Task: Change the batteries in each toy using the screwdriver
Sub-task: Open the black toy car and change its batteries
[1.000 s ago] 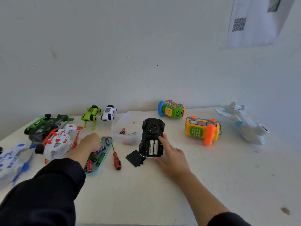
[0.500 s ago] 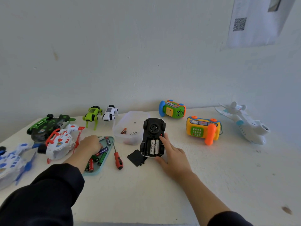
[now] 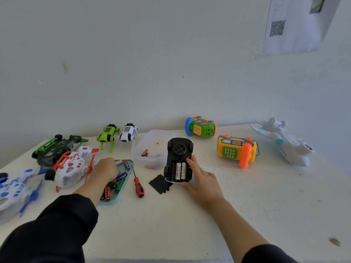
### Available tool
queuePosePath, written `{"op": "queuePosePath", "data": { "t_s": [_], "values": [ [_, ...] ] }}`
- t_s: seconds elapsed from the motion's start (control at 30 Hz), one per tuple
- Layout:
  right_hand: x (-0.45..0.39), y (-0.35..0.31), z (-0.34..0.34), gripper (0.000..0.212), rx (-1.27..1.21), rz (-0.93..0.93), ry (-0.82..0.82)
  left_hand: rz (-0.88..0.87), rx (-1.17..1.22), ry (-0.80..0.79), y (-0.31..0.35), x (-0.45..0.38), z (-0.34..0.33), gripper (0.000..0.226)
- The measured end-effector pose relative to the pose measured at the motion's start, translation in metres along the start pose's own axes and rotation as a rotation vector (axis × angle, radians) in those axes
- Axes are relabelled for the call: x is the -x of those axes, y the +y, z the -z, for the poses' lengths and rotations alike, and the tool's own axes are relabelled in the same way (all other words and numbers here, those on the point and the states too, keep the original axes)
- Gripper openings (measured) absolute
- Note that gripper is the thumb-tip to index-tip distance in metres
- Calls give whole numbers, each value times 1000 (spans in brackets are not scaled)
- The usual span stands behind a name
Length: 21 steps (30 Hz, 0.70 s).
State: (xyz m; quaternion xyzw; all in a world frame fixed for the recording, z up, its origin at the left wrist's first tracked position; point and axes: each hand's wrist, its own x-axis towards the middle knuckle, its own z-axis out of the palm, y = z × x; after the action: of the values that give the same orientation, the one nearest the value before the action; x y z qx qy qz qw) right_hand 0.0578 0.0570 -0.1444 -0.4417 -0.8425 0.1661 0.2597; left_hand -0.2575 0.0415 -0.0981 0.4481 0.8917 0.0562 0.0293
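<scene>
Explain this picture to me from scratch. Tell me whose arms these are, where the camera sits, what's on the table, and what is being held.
No machine here: a person wears a camera on the head, looking down at their own arms. The right hand steadies an upturned black toy car whose battery bay is open, with two batteries visible inside. Its black cover lies beside it on the white table. The left hand reaches into a teal tray of loose batteries; whether it has grasped one is hidden. A red-handled screwdriver lies untouched between tray and cover. A clear tub and more toys stand around, including an orange phone and a white plane.
</scene>
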Motion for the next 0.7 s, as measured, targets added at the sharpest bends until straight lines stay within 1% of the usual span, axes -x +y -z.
{"op": "queuePosePath", "data": {
  "t_s": [0.07,0.13,0.2,0.27,0.33,0.37,0.47,0.53,0.6,0.7],
  "values": [
    [0,0,0,70,4,0,1,-14,74,66,0,3,-3,14],
    [0,0,1,70,6,-4,-1,-34,160,190,0,8,-3,12],
    [0,0,1,70,8,-2,1,-93,131,314,2,13,0,20],
    [0,1,1,70,6,4,9,-139,110,378,5,17,5,27],
    [0,0,0,70,2,7,8,-186,187,389,15,26,14,31],
    [-1,0,-1,70,2,11,10,-229,281,403,24,31,18,32],
    [-1,0,-2,70,-6,14,18,-348,712,425,57,61,32,25],
    [-1,0,-2,69,-5,9,17,-409,890,373,77,81,34,21],
    [-1,0,-2,70,-1,9,22,-472,959,313,94,96,27,26],
    [-1,0,-3,70,-2,7,29,-512,945,266,109,108,9,25]
  ]
}}
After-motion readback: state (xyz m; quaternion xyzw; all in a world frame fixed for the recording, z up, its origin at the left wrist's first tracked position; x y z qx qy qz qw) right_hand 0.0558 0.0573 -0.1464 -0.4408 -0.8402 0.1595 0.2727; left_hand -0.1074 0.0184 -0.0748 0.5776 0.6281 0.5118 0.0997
